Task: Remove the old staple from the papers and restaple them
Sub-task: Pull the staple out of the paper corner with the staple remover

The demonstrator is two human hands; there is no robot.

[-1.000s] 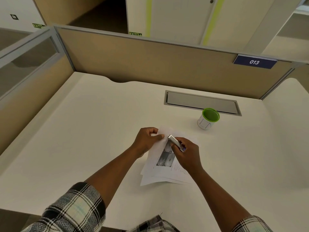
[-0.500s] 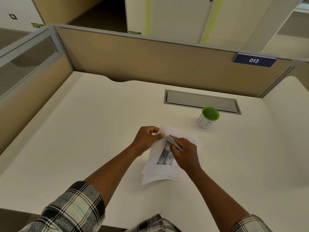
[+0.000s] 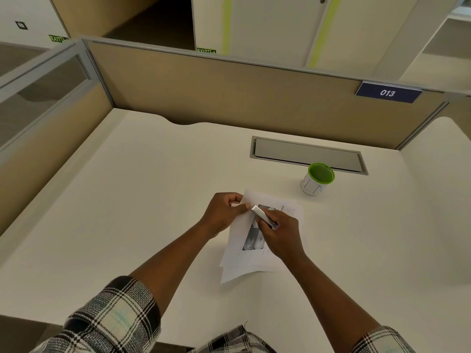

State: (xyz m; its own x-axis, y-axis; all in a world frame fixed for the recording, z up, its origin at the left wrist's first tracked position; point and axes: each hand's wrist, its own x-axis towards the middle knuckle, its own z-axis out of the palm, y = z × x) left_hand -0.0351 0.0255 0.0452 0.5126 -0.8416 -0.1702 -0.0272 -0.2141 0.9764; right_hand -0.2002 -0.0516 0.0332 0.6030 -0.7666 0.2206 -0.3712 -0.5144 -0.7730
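The papers [image 3: 254, 240] lie on the desk [image 3: 153, 200] near its middle, their far-left corner lifted off the surface. The left hand [image 3: 224, 215] pinches that corner between thumb and forefinger, at about ten o'clock from the stack's centre. The right hand [image 3: 283, 233] is closed around a small silver stapler [image 3: 262, 215], whose nose points toward ten o'clock and meets the pinched corner just beside the left thumb. Whether the old staple is out cannot be told; it is too small to see. The step in hand looks like work at the corner, prying or restapling. The next move calls for keeping the sheets squared and the tool steady on the corner. A green-rimmed cup [image 3: 317, 179] stands at two o'clock, well apart.
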